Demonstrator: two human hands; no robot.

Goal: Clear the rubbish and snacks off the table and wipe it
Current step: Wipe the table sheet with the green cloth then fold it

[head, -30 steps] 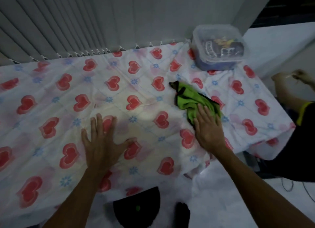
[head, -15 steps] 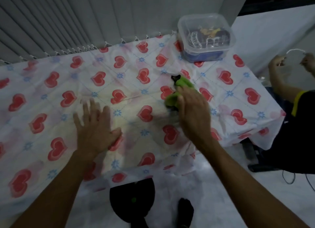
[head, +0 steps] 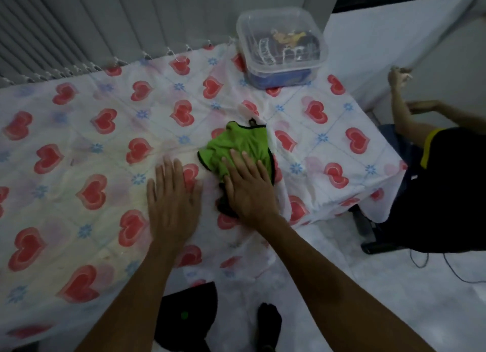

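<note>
One green cloth (head: 238, 146), edged in black, lies crumpled on the table (head: 79, 167) right of centre, near the front edge. The right hand (head: 248, 191) rests palm-down on its near half, fingers (head: 238, 165) extended and slightly spread, pressing flat rather than gripping; the far half of the cloth shows beyond the fingertips. Half a second ago this hand was curled over the bunched cloth farther back on the table; a second ago it lay flat on the cloth much as it does now. The left hand (head: 172, 201) lies flat on the heart-patterned tablecloth (head: 336, 146) just beside the right hand, fingers straight and close together, holding nothing. In both earlier frames it sat well apart from the right hand, farther left, with fingers more spread. A small ridge of tablecloth is gathered along the cloth's right edge.

At the back right corner of the table stands a clear plastic container (head: 282, 45) with dark packets inside, in the same corner as before. Behind the table hang vertical blinds (head: 79, 22). To the right, off the table, a second person (head: 431, 193) in dark clothing is partly visible, one hand raised; that arm's pose differs from both earlier frames.
</note>
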